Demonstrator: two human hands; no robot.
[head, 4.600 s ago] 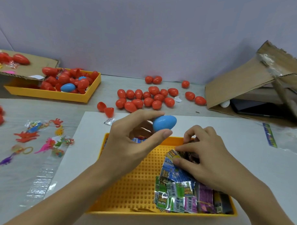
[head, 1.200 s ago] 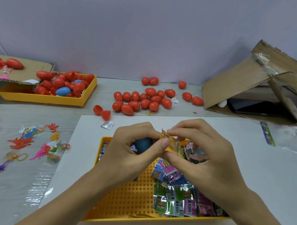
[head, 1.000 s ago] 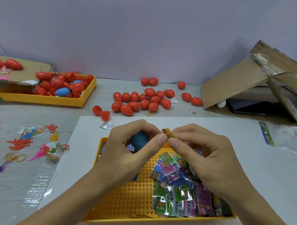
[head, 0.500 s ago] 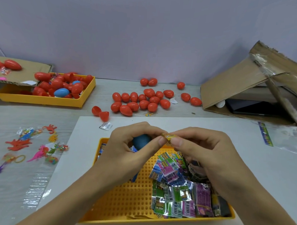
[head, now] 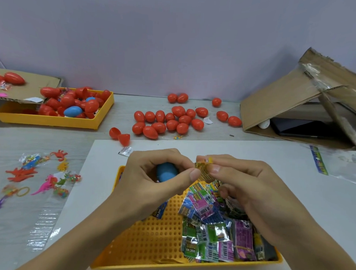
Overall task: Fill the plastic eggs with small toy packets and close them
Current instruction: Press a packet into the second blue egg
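Two hands (head: pixel 201 182), one blue egg (head: pixel 166 171)

1 head view: looks forward-down, close over hands, table beyond.

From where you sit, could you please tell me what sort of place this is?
Probably a hand-packing bench for toy eggs. Loose red eggs cover the table, a yellow tray holds toy packets, and a torn cardboard box sits at the side.

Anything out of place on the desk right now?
One red egg lies split open in two halves beside the white sheet, apart from the closed red eggs. A small silver packet sits loose nearby.
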